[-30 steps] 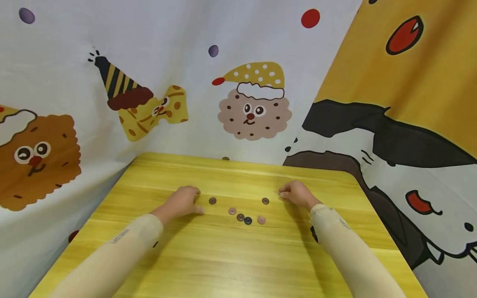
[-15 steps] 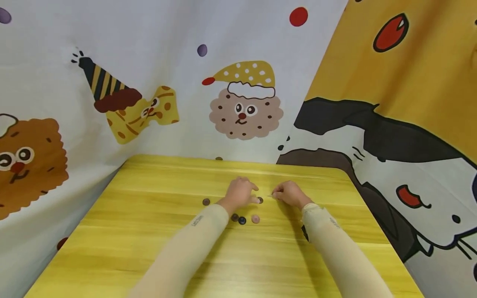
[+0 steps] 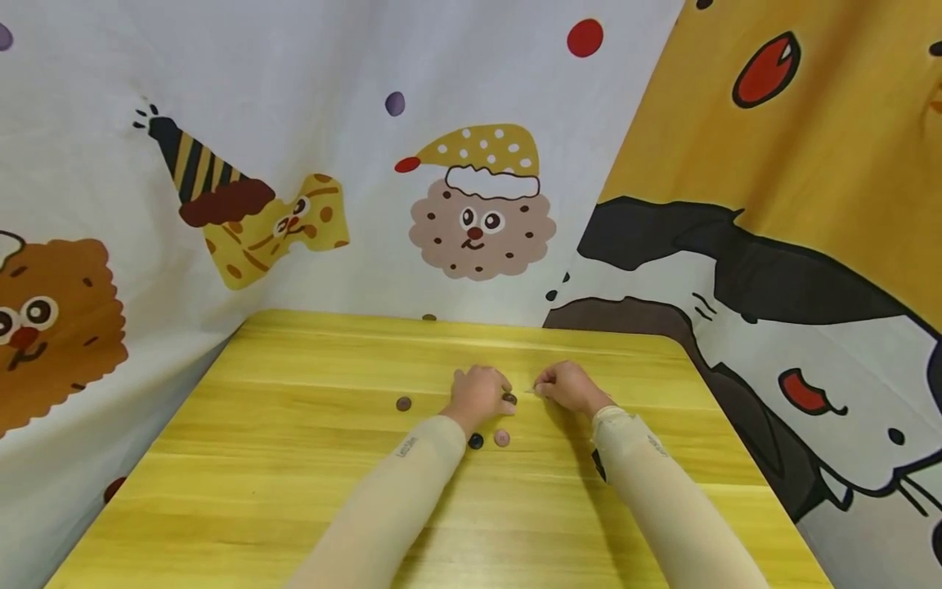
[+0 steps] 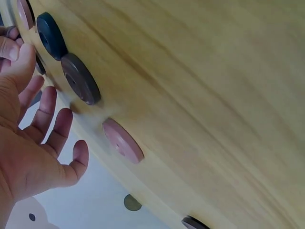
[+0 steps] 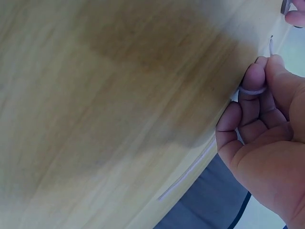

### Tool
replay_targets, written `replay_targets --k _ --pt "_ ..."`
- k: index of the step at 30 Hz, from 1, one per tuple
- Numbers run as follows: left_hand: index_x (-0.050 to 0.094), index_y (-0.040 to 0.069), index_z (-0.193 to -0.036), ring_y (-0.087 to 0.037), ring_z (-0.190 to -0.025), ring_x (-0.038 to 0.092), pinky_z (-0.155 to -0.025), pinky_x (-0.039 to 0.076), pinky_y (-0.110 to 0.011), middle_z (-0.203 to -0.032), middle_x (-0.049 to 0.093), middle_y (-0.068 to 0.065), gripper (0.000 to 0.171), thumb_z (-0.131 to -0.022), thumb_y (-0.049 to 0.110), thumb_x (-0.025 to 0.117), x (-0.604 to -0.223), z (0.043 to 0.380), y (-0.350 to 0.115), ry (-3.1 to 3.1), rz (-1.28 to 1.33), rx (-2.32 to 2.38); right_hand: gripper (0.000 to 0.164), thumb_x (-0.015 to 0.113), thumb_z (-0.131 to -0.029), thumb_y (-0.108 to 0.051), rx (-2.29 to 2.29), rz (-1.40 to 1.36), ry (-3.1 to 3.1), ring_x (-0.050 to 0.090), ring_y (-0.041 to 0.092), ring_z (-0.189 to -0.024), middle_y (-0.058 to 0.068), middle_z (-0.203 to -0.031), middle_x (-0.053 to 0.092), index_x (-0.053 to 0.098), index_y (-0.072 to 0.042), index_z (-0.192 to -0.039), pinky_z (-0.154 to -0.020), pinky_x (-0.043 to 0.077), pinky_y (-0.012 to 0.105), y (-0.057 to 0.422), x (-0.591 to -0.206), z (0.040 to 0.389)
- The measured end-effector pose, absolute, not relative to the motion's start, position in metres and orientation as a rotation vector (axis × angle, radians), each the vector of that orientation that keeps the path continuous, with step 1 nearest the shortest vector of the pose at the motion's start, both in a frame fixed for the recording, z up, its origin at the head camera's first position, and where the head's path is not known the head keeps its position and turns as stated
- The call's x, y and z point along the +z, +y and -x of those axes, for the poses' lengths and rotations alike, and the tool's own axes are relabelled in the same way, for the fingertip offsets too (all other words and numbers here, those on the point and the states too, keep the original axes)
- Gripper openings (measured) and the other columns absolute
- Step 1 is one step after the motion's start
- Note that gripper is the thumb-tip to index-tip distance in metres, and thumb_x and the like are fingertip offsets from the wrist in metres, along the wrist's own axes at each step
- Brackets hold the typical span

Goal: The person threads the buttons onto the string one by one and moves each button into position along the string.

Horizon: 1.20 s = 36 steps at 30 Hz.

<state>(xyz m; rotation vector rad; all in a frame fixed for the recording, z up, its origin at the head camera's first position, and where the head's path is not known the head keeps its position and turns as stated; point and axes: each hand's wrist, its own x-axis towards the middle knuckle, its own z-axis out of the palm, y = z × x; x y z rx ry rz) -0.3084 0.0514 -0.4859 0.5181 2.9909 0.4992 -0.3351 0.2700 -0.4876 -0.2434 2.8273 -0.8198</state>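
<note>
My left hand (image 3: 480, 397) pinches a dark brown button (image 3: 509, 398) between thumb and index finger, the button tilted up at the table. Facing it, my right hand (image 3: 570, 386) grips a thin white string (image 5: 271, 46) between thumb and fingers. A short end of the string sticks out toward the button, apart from it. The string loops over a finger, and its tail (image 5: 188, 171) trails on the table. Below my left hand lie a navy button (image 4: 51, 36), a brown button (image 4: 80, 78) and two pink buttons (image 4: 123, 140) (image 3: 502, 438). My left arm hides some of these in the head view.
Another brown button (image 3: 404, 403) lies alone to the left on the yellow wood-grain table (image 3: 294, 474). A printed cloth (image 3: 331, 98) with cartoon figures hangs behind the table and along its sides.
My left hand has moved right across the buttons and now pinches the dark brown one, lifting its edge. The right hand stays with the string. The head view has shifted slightly.
</note>
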Motion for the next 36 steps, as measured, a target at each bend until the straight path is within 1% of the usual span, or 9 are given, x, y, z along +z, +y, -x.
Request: replay_targets --k 9,16,19,22,25,29,31,33,36 --pt "0.082 0.033 -0.117 -0.024 -0.127 0.064 -0.111 0.045 -0.056 -0.129 0.077 0.011 0.034 -0.089 0.053 0.084 -0.488 0.312 0.062 3.0 -0.389 0.429 0.016 0.068 -0.107 -0.017 -0.845 0.221 2.806 0.058 0.015 -0.077 0.006 -0.089 0.073 0.08 -0.007 -0.109 -0.069 0.048 0.028 0.27 -0.487 0.335" --pt "0.078 0.026 -0.109 -0.024 -0.118 0.067 -0.111 0.048 -0.054 -0.116 0.077 0.008 0.033 -0.089 0.051 0.086 -0.485 0.307 0.063 3.008 -0.403 0.401 0.016 0.067 -0.107 -0.018 -0.851 0.217 2.797 0.058 0.015 -0.076 0.005 -0.088 0.072 0.079 -0.007 -0.109 -0.069 0.048 0.028 0.269 -0.487 0.333" --pt "0.077 0.024 -0.105 -0.022 -0.112 0.068 -0.109 0.05 -0.053 -0.109 0.077 0.008 0.032 -0.087 0.047 0.089 -0.487 0.307 0.062 3.002 -0.414 0.441 0.016 0.068 -0.107 -0.018 -0.869 0.239 2.807 0.059 0.014 -0.077 0.005 -0.09 0.072 0.079 -0.007 -0.108 -0.07 0.048 0.027 0.268 -0.487 0.329" --pt "0.074 0.022 -0.097 -0.021 -0.102 0.07 -0.11 0.05 -0.056 -0.099 0.076 0.008 0.029 -0.085 0.04 0.092 -0.491 0.309 0.06 3.0 -0.442 0.517 0.016 0.067 -0.107 -0.017 -0.914 0.257 2.812 0.059 0.015 -0.077 0.006 -0.091 0.074 0.079 -0.007 -0.109 -0.07 0.049 0.028 0.267 -0.487 0.326" --pt "0.073 0.021 -0.09 -0.018 -0.094 0.072 -0.108 0.052 -0.057 -0.092 0.076 0.008 0.02 -0.088 0.031 0.091 -0.493 0.308 0.054 3.006 -0.48 0.66 0.018 0.067 -0.108 -0.02 -0.983 0.224 2.812 0.059 0.016 -0.078 0.007 -0.095 0.074 0.079 -0.007 -0.112 -0.071 0.049 0.029 0.264 -0.487 0.323" --pt "0.078 0.016 -0.094 -0.017 -0.094 0.074 -0.097 0.059 -0.045 -0.097 0.08 0.004 0.007 -0.095 0.021 0.084 -0.485 0.303 0.036 2.958 -0.443 1.028 0.023 0.064 -0.109 -0.03 -1.125 0.108 2.797 0.059 0.018 -0.087 0.006 -0.105 0.074 0.077 -0.011 -0.117 -0.077 0.049 0.03 0.258 -0.483 0.318" --pt "0.079 0.013 -0.098 -0.018 -0.095 0.075 -0.089 0.061 -0.038 -0.1 0.081 0.001 0.006 -0.096 0.018 0.082 -0.48 0.3 0.026 2.907 -0.38 1.248 0.026 0.063 -0.11 -0.034 -1.218 0.055 2.784 0.061 0.021 -0.095 0.006 -0.111 0.073 0.075 -0.013 -0.12 -0.083 0.05 0.033 0.254 -0.479 0.315" --pt "0.079 0.013 -0.1 -0.018 -0.095 0.076 -0.083 0.063 -0.034 -0.101 0.081 -0.002 0.006 -0.096 0.017 0.082 -0.474 0.296 0.016 2.835 -0.297 1.454 0.028 0.063 -0.11 -0.037 -1.313 0.015 2.767 0.064 0.023 -0.104 0.007 -0.117 0.073 0.074 -0.015 -0.122 -0.09 0.053 0.037 0.249 -0.474 0.309" --pt "0.077 0.015 -0.101 -0.017 -0.093 0.075 -0.081 0.062 -0.033 -0.1 0.081 -0.001 0.008 -0.096 0.018 0.082 -0.468 0.29 0.005 2.731 -0.213 1.67 0.029 0.065 -0.108 -0.038 -1.443 -0.007 2.759 0.067 0.025 -0.115 0.007 -0.125 0.075 0.075 -0.016 -0.125 -0.098 0.055 0.043 0.241 -0.466 0.299"
